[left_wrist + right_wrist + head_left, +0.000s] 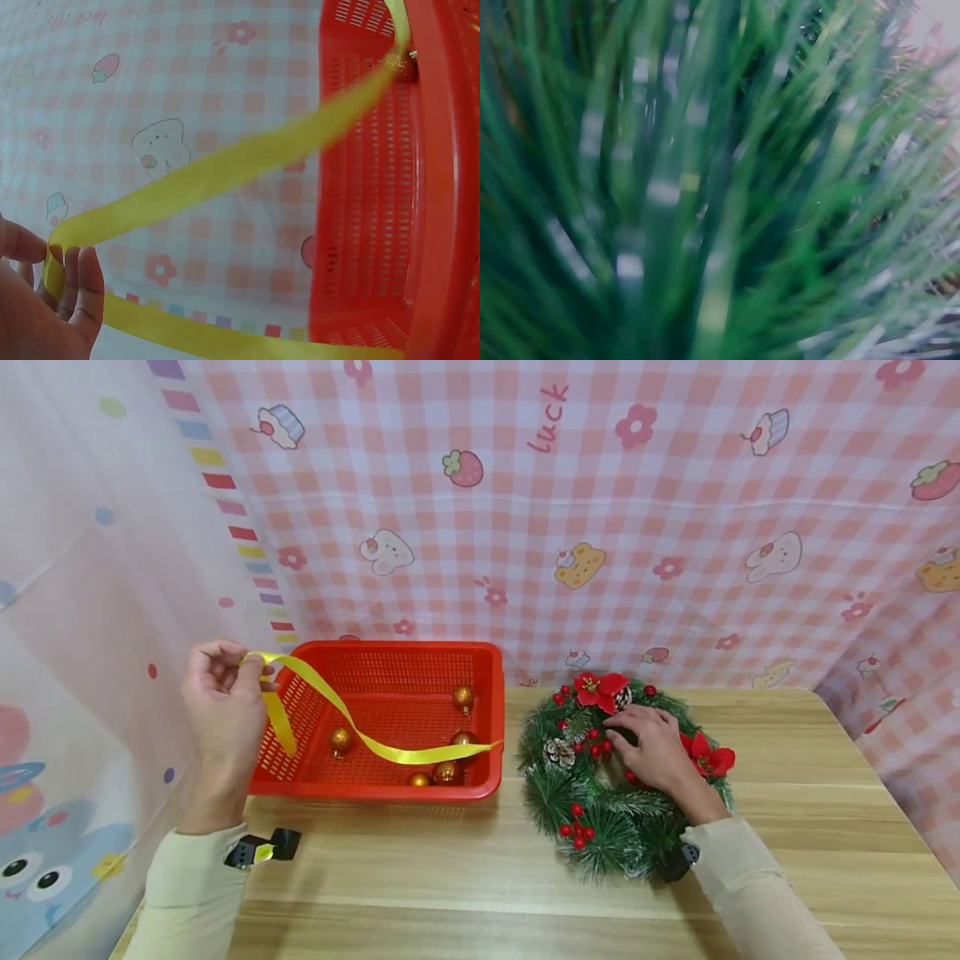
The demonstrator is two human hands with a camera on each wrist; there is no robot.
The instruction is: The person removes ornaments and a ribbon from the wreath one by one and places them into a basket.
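Observation:
My left hand (pixel 225 702) pinches a yellow ribbon (pixel 330 693) between thumb and fingers, at the upper left of the red basket. In the left wrist view the ribbon (pixel 217 172) runs across the fingers of the left hand (pixel 56 300) as a loop. One length drapes over the basket to its right rim; a shorter end hangs at the left. My right hand (pixel 652 747) lies over the green wreath (pixel 600 818), thumb and fingertips near red berries (pixel 595 742) and slightly apart. Whether they grip anything cannot be told. Blurred wreath needles (pixel 705 187) fill the right wrist view.
The red basket (pixel 375 792) stands left of the wreath and holds several gold and brown baubles (pixel 341 741). Red flowers (pixel 600 691) and pine cones (pixel 559 752) trim the wreath. A checked curtain (pixel 525 527) hangs behind the wooden table (pixel 450 893).

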